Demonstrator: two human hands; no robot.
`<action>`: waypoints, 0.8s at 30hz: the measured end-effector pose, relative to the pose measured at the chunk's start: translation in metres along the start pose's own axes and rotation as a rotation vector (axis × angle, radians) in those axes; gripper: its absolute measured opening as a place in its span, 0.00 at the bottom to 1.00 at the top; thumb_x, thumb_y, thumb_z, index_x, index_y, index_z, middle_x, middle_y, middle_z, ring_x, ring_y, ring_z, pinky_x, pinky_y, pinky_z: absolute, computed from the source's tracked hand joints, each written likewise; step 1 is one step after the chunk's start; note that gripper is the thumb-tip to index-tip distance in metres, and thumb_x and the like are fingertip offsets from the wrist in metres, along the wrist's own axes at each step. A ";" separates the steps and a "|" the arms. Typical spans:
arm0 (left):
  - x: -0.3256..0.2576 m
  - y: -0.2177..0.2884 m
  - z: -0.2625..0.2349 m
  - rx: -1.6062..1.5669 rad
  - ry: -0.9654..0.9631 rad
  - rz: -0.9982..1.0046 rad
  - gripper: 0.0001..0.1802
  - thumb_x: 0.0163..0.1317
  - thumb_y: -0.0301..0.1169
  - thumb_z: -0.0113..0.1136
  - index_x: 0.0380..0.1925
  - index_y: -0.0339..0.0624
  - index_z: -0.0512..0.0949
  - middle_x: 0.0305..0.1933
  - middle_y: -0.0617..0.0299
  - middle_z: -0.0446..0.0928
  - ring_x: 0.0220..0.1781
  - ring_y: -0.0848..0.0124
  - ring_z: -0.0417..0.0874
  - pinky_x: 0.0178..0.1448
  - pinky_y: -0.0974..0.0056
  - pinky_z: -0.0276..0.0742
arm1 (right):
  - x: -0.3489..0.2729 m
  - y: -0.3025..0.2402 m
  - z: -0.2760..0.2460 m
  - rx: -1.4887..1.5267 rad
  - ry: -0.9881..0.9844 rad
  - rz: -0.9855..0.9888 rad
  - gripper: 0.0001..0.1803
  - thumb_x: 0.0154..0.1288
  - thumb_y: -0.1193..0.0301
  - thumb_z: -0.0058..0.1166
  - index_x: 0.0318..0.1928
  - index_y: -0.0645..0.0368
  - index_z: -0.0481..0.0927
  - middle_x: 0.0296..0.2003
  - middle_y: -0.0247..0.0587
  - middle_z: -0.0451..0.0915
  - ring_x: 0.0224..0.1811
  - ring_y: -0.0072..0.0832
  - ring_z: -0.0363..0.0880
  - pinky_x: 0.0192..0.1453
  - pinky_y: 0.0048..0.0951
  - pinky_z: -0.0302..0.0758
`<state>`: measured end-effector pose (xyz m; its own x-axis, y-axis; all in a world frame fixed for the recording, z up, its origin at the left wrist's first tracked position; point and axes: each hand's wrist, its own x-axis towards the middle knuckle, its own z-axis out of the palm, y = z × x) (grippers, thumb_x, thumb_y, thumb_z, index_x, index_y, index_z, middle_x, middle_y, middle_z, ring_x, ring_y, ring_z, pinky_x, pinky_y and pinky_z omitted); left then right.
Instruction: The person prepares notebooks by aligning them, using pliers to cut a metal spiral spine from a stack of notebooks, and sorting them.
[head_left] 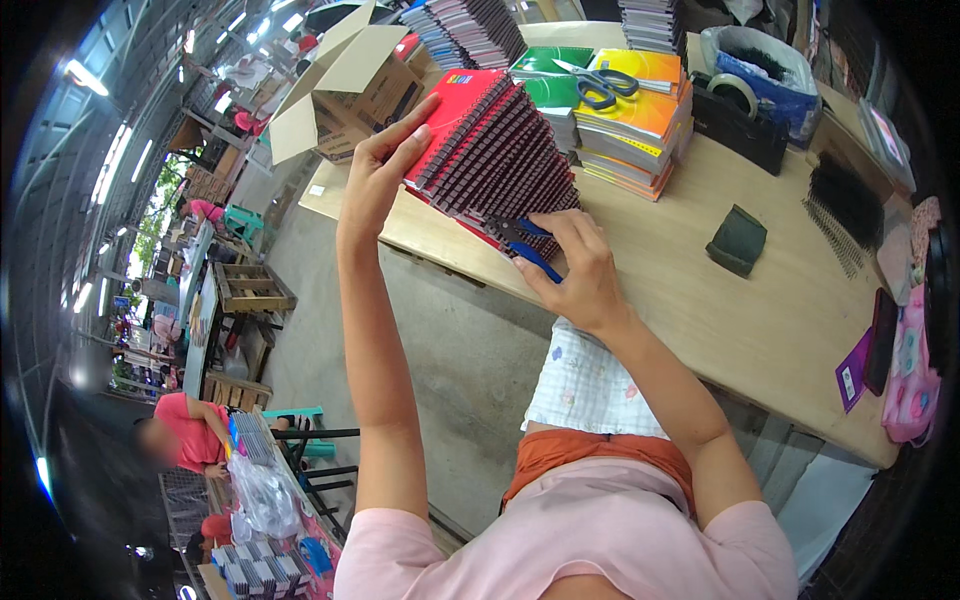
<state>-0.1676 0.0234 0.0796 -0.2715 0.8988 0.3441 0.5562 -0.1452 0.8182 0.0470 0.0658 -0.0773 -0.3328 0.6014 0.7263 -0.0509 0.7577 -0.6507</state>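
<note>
A fanned stack of red spiral-bound notebooks rests tilted on the wooden table. My left hand grips the stack's upper left edge, fingers spread over the red cover. My right hand is closed on a blue-handled tool pressed against the lower end of the black wire bindings.
Piles of colourful notebooks with blue scissors on top, a black tape dispenser, a dark pad, loose black wire spirals and an open cardboard box stand around. A person in a pink shirt works at the lower left.
</note>
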 end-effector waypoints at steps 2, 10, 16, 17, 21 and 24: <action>0.000 0.001 0.000 0.001 0.000 -0.003 0.22 0.71 0.34 0.59 0.62 0.40 0.78 0.51 0.63 0.83 0.49 0.81 0.78 0.58 0.73 0.73 | 0.000 0.001 0.000 0.012 -0.022 0.013 0.24 0.56 0.64 0.68 0.51 0.62 0.80 0.44 0.49 0.79 0.49 0.46 0.78 0.56 0.46 0.72; 0.001 0.002 0.001 0.029 -0.012 0.023 0.23 0.72 0.36 0.58 0.64 0.42 0.77 0.54 0.61 0.82 0.52 0.79 0.78 0.61 0.72 0.71 | 0.012 0.006 -0.009 0.334 -0.248 0.339 0.16 0.62 0.67 0.65 0.46 0.65 0.82 0.37 0.49 0.82 0.39 0.42 0.83 0.42 0.39 0.79; 0.002 -0.002 -0.005 0.009 -0.029 -0.020 0.22 0.71 0.36 0.59 0.63 0.44 0.78 0.54 0.61 0.82 0.51 0.79 0.79 0.60 0.72 0.72 | 0.016 0.004 -0.016 0.215 -0.126 0.199 0.19 0.57 0.67 0.68 0.47 0.60 0.82 0.40 0.47 0.81 0.44 0.37 0.82 0.48 0.37 0.77; 0.002 -0.003 -0.005 0.010 -0.022 -0.030 0.22 0.71 0.37 0.60 0.63 0.44 0.78 0.54 0.60 0.82 0.51 0.78 0.79 0.60 0.72 0.72 | 0.013 0.003 -0.016 0.102 -0.090 0.132 0.20 0.56 0.67 0.69 0.48 0.59 0.82 0.42 0.46 0.81 0.45 0.38 0.80 0.51 0.39 0.75; -0.002 -0.001 -0.008 0.084 -0.035 0.045 0.23 0.71 0.40 0.58 0.64 0.47 0.78 0.55 0.59 0.83 0.54 0.77 0.79 0.62 0.71 0.71 | 0.007 0.000 -0.010 -0.137 -0.025 -0.059 0.24 0.53 0.67 0.70 0.52 0.57 0.82 0.46 0.42 0.79 0.51 0.40 0.76 0.61 0.43 0.66; -0.002 -0.004 -0.007 0.046 -0.048 0.048 0.23 0.71 0.40 0.59 0.63 0.47 0.78 0.55 0.59 0.83 0.54 0.77 0.78 0.62 0.71 0.71 | 0.006 0.008 -0.004 -0.175 -0.018 -0.105 0.26 0.52 0.68 0.70 0.53 0.56 0.81 0.46 0.41 0.79 0.51 0.40 0.75 0.62 0.44 0.64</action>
<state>-0.1745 0.0199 0.0789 -0.2061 0.9104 0.3587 0.6034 -0.1703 0.7791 0.0482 0.0767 -0.0774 -0.3511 0.5130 0.7833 0.0772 0.8496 -0.5217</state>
